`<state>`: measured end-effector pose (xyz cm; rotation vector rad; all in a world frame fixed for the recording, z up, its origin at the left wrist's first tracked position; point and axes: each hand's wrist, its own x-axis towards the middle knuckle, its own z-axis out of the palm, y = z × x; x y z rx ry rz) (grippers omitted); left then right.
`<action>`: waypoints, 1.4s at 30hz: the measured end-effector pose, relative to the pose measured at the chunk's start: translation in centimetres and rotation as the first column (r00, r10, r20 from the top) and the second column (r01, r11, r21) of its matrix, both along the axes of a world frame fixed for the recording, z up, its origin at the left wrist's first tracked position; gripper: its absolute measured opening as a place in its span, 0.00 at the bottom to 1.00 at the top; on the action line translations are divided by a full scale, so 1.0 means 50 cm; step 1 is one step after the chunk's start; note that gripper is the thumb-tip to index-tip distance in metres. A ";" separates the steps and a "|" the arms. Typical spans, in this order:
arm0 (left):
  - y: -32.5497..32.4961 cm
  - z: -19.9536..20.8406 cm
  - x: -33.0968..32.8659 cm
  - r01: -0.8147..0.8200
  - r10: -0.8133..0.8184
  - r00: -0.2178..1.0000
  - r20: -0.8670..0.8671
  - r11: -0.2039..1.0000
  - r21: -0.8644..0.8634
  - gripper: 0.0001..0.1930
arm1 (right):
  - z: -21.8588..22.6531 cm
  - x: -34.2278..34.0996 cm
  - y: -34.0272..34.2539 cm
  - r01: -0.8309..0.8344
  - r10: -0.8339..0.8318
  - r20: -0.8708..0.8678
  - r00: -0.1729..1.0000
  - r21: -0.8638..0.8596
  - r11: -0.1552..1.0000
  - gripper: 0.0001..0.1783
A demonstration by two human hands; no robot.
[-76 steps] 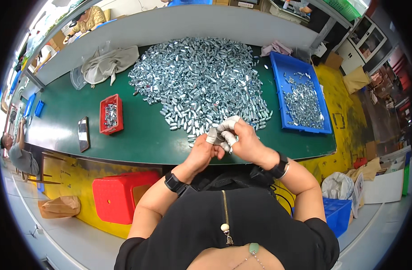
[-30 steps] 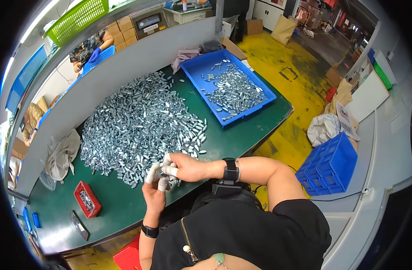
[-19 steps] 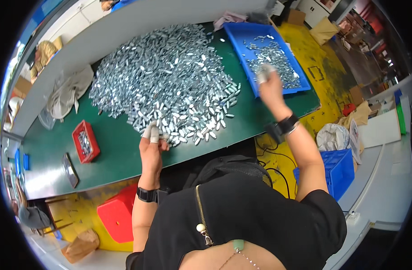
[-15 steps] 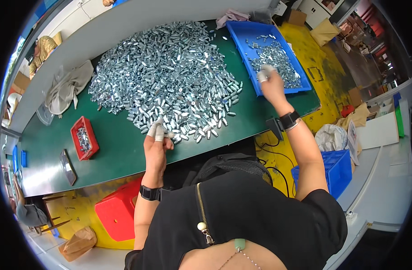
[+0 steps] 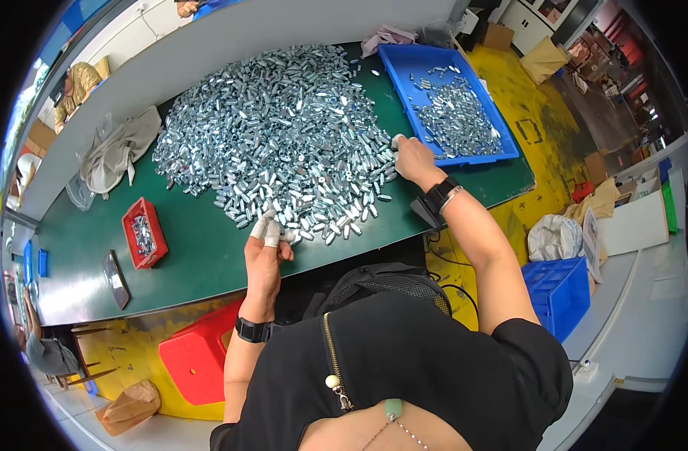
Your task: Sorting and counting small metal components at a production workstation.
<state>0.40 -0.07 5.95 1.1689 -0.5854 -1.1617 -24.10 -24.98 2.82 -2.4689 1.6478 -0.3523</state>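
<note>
A large heap of small, shiny, silvery metal pieces, short and elongated, covers the middle of the green table. At its near edge is my left hand, with white finger covers on some fingers. Its fingers are bent together against the pieces; whatever they hold is too small to make out. My right hand reaches to the heap's right edge, fingers curled, one white-covered fingertip showing. The rest of its grip is hidden. Just beyond it, a blue tray contains a looser spread of similar pieces.
On the left stand a small red bin with metal pieces and a phone. Grey cloth lies by the partition. Below the table are a red stool and a blue crate. Another person sits beyond the partition.
My right hand has moved left, from over the blue tray to the right edge of the heap. My left hand stays at the heap's near edge.
</note>
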 end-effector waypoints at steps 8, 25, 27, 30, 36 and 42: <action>-0.010 0.013 -0.036 0.059 -0.059 0.997 0.053 0.998 0.003 0.19 | -0.024 0.007 -0.004 0.032 -0.023 0.100 0.995 -0.091 0.995 0.07; -0.003 0.025 -0.042 0.074 -0.074 0.997 0.038 0.997 -0.005 0.19 | -0.024 0.013 -0.019 0.049 -0.033 0.221 0.975 -0.070 0.996 0.05; -0.004 0.023 -0.035 0.063 -0.063 0.998 0.023 0.998 -0.004 0.18 | -0.019 0.020 -0.008 0.034 -0.009 0.247 0.969 -0.097 0.995 0.05; -0.012 0.021 -0.025 0.058 -0.057 0.998 0.034 0.998 -0.006 0.19 | 0.034 0.064 0.032 -0.049 0.123 0.474 0.872 -0.166 0.985 0.06; -0.020 0.015 -0.019 0.094 -0.106 0.982 -0.154 0.992 -0.081 0.20 | 0.182 0.219 0.260 -0.707 0.570 0.567 0.595 0.031 0.706 0.08; -0.003 0.027 -0.010 0.190 -0.229 0.945 -0.236 0.966 -0.177 0.19 | 0.176 0.222 0.275 -0.720 0.478 0.677 0.559 0.112 0.685 0.09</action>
